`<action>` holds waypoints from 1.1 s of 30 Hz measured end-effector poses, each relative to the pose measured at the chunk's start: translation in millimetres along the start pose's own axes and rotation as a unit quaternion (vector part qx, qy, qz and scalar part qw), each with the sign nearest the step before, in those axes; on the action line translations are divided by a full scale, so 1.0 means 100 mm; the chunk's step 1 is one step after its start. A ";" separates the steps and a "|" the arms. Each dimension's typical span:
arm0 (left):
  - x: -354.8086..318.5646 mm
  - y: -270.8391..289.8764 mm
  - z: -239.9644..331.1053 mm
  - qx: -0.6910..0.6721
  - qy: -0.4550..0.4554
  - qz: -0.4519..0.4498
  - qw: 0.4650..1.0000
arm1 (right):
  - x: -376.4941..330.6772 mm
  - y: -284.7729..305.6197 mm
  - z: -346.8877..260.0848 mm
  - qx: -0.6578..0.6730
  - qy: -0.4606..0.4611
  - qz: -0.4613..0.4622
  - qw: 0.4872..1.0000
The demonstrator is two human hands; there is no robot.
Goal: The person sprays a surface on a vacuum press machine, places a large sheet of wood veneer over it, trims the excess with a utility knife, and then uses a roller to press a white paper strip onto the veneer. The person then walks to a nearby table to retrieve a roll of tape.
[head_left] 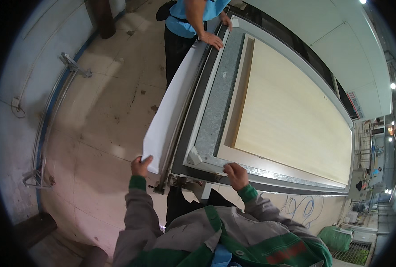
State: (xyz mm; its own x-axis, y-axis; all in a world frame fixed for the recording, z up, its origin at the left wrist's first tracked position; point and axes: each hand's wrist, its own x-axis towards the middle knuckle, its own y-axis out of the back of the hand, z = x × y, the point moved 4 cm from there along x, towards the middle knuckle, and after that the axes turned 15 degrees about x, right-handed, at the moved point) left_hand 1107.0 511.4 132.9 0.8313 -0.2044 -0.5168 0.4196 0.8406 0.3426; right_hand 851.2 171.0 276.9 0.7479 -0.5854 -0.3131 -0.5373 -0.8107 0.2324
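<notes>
Fingers (pixel 145 159) of my left hand (pixel 140 167) are closed on the near corner of a white sheet (pixel 171 111) that hangs down the left side of the bench, while my right hand (pixel 236 175) lies curled over the near metal frame (pixel 269 170), gripping its edge as far as I can tell. Inside that frame sits a grey strip (pixel 222 93), then a pale wood panel (pixel 291 111) lying flat and filling most of the bench. At the far end a co-worker's hand (pixel 212 40) rests on the same left edge, by the sheet's other end. I judge the panel already seated in its frame, and the sheet lifted at both ends but not yet laid over or drawn clear. My thumbs are hidden, the bench's underside is blocked by my jacket, and the co-worker's other hand is mostly cut off behind the frame. Beyond the bench the workshop is too small and dark to read.
</notes>
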 end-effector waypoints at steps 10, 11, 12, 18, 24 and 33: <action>-0.91 -0.23 0.87 0.293 -0.284 0.088 0.909 | 2.33 -1.74 -1.01 -0.169 -0.133 -0.105 0.971; -0.92 -0.22 0.87 0.292 -0.282 0.091 0.909 | 2.53 -1.77 -1.09 -0.185 -0.148 -0.102 0.966; -0.95 -0.22 0.90 0.285 -0.317 0.108 0.898 | 2.70 -1.78 -1.16 -0.213 -0.159 -0.080 0.961; -1.04 -0.26 0.96 0.282 -0.331 0.149 0.888 | 3.44 -1.78 -1.43 -0.319 -0.145 -0.075 0.934; -1.17 -0.32 1.10 0.341 -0.301 0.199 0.868 | 4.12 -1.81 -1.53 -0.603 0.036 -0.236 0.761; -1.76 -0.48 1.74 0.348 -0.262 0.295 0.850 | 4.02 -1.17 -1.99 -0.646 0.186 -0.314 0.670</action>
State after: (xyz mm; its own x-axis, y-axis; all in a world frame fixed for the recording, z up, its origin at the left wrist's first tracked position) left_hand 1003.7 419.5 343.3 0.9440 -0.1976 0.2643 -0.1650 0.4109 0.8966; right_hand 1292.4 31.9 306.8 0.8437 0.1057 -0.5263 0.5345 -0.0739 0.8419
